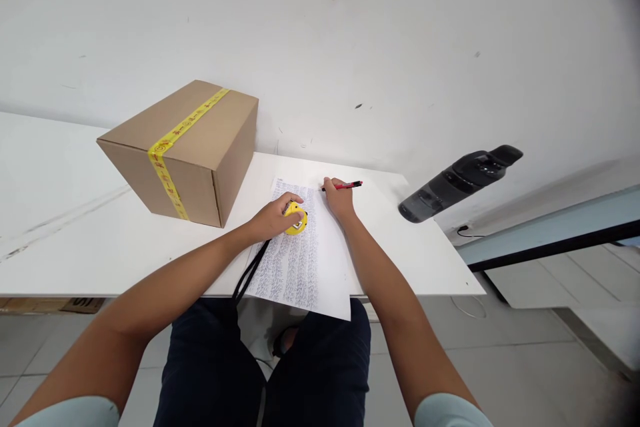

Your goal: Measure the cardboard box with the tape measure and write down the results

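My left hand (276, 217) is wrapped round a yellow tape measure (295, 221), which rests over a sheet of paper. A black wrist strap (251, 271) trails from it toward the table's front edge. Dense columns of blue handwriting fill the left and middle of the paper (334, 267); its right side is blank and its lower end hangs past the edge. My right hand (339, 200) is closed round a red and black pen (349, 185), the tip at the paper's upper right.
A brown cardboard box (193, 140) with yellow printed tape stands at the left, near the wall. On the right is a dark water bottle (453, 185), close to the table's right end. The white table (125, 247) ends in front above my knees.
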The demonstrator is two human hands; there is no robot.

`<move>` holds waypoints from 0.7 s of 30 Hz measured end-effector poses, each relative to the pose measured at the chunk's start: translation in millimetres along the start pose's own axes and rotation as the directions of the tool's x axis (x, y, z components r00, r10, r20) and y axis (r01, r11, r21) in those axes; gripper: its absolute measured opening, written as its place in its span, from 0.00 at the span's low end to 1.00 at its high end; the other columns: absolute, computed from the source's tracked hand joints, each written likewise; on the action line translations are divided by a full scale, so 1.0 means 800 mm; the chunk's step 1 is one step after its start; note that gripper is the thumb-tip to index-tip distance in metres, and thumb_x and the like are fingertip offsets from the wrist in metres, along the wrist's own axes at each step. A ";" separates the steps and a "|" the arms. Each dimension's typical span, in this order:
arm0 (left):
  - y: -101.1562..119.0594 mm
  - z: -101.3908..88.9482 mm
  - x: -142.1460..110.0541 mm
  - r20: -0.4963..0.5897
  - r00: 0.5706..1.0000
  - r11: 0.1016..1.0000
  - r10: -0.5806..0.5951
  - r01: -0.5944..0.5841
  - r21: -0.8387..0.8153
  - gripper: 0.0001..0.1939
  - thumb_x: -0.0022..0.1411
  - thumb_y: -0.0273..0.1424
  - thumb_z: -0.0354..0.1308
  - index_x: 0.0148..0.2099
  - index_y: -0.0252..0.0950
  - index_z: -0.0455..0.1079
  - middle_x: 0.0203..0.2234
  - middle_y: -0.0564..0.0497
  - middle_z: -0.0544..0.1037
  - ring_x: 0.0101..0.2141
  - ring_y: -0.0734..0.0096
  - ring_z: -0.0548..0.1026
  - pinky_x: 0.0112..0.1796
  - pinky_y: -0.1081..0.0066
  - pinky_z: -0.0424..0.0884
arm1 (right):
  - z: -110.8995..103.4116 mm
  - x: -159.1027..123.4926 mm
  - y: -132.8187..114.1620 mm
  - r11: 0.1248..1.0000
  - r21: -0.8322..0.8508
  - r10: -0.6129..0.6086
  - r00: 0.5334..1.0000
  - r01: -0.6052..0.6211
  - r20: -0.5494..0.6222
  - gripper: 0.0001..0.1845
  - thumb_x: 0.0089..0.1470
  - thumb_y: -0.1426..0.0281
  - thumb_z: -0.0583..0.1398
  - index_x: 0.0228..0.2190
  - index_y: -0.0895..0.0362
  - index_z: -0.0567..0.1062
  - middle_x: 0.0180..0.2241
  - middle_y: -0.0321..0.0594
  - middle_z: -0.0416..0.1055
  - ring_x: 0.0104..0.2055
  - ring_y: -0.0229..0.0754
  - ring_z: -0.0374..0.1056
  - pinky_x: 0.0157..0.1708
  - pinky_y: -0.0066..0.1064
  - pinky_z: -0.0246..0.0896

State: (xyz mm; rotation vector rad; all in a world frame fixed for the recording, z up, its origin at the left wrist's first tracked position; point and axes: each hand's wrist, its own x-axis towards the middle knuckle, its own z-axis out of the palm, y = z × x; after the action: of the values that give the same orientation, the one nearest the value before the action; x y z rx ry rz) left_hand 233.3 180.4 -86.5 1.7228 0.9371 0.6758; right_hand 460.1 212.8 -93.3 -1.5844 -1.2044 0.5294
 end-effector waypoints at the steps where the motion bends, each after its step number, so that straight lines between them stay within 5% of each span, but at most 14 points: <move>1: -0.001 0.000 0.001 0.000 1.000 1.000 0.003 -0.003 -0.003 0.22 0.61 0.43 0.60 0.55 0.43 0.67 0.32 0.55 0.74 0.33 0.67 0.73 0.34 0.69 0.67 | 0.000 0.000 0.000 1.000 -0.001 0.001 1.000 -0.001 0.002 0.19 0.56 0.60 0.56 0.17 0.52 0.67 0.20 0.34 0.66 0.27 0.42 0.62 0.34 0.35 0.60; 21: 0.006 -0.001 -0.004 0.013 1.000 1.000 -0.005 0.005 0.013 0.22 0.62 0.44 0.59 0.57 0.44 0.67 0.32 0.55 0.74 0.34 0.66 0.74 0.35 0.69 0.67 | 0.000 0.000 -0.003 1.000 -0.012 0.013 1.000 -0.012 0.012 0.17 0.55 0.61 0.56 0.18 0.53 0.69 0.18 0.32 0.62 0.25 0.40 0.58 0.32 0.34 0.58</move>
State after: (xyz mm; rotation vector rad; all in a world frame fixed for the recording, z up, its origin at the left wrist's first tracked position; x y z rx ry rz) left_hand 232.1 177.4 -82.0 1.7333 0.9383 0.6558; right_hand 459.1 212.6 -91.0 -1.6020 -1.2099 0.5416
